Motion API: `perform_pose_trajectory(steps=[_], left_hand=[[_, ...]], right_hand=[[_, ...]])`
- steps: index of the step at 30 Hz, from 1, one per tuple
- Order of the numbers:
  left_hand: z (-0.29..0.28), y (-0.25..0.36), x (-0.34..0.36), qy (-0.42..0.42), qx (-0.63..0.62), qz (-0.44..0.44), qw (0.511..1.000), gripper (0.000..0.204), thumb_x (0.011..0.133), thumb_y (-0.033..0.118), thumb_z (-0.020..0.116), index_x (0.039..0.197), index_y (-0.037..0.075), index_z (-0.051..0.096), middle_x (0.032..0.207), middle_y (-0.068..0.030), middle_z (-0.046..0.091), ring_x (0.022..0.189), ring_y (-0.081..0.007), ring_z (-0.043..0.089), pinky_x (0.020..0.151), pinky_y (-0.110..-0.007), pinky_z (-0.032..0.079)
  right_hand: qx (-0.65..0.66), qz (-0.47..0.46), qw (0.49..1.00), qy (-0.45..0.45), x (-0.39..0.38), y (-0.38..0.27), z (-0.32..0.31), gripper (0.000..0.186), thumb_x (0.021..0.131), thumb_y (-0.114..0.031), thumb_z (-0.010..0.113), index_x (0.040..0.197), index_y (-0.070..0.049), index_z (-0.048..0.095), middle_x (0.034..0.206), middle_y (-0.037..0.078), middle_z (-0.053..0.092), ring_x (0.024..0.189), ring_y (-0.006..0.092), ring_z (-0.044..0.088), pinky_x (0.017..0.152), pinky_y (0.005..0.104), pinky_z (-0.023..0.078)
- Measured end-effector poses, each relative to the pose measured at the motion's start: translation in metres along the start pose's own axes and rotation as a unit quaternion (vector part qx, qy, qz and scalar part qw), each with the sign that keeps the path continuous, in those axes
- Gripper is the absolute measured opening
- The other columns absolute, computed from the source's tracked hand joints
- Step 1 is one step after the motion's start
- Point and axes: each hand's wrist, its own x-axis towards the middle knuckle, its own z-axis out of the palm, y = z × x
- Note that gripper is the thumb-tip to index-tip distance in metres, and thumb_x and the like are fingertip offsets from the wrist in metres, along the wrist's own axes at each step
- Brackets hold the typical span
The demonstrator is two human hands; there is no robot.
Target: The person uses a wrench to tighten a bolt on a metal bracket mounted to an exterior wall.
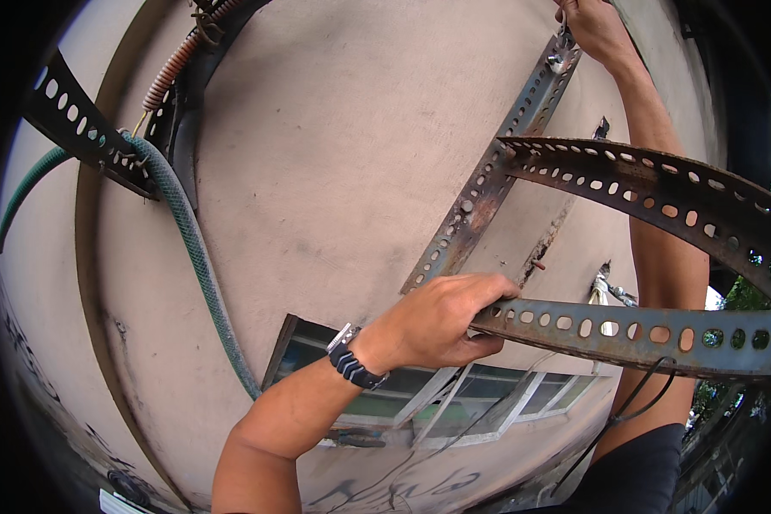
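My left hand [441, 321], with a watch [351, 355] on its wrist, is closed around the near end of a rusty slotted angle bar [587, 330], thumb below and fingers over the top. My right hand [593, 30] reaches up to the top of an upright slotted bar [471, 206] that leans against the wall. Its fingers are pinched at the picture's upper edge, where a small metal piece shows; what they hold is mostly cut off. Just below sits a shiny bolt [557, 62] on the upright. A second rusty slotted bar [651, 176] juts out from the upright to the right.
Behind is a beige wall [317, 171] with a louvred window [471, 407] low down. At the left hang a green hose [188, 231], a coiled spring-like tube [188, 60] and another slotted bracket [77, 116]. A black cable [634, 407] loops over the lower bar.
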Motion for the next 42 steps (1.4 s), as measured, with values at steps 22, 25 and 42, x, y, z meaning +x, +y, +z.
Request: perform_pose_trajectory(steps=[22,25,42], left_hand=[[-0.004,0.002,-0.004,-0.002,0.014,-0.010,1.000,0.045,0.076,0.006,0.079,0.115,0.005,0.055,0.095,-0.0158,0.067,0.091,-0.0378,0.068,0.079,-0.047,0.053],[-0.002,0.000,-0.003,0.004,0.006,0.005,1.000,0.045,0.077,0.006,0.079,0.115,0.005,0.055,0.095,-0.0158,0.067,0.090,-0.0376,0.068,0.079,-0.046,0.054],[-0.004,0.002,-0.001,-0.002,0.015,-0.006,1.000,0.052,0.071,0.004,0.081,0.118,0.004,0.059,0.102,-0.0147,0.070,0.092,-0.0349,0.070,0.079,-0.042,0.055]], right_hand=[[-0.128,-0.187,0.957,-0.181,0.000,-0.013,0.028,0.013,0.099,-0.012,0.055,0.105,-0.001,0.058,0.097,0.022,0.073,0.092,0.0416,0.069,0.078,0.0496,0.053],[-0.096,-0.157,0.967,-0.177,-0.001,-0.014,0.023,0.018,0.101,-0.018,0.054,0.104,-0.001,0.059,0.098,0.024,0.073,0.088,0.0426,0.070,0.075,0.0513,0.054],[-0.026,-0.003,0.999,-0.044,0.001,-0.015,-0.012,0.026,0.102,-0.026,0.061,0.100,0.000,0.059,0.083,0.023,0.069,0.081,0.0405,0.068,0.071,0.0502,0.051]])
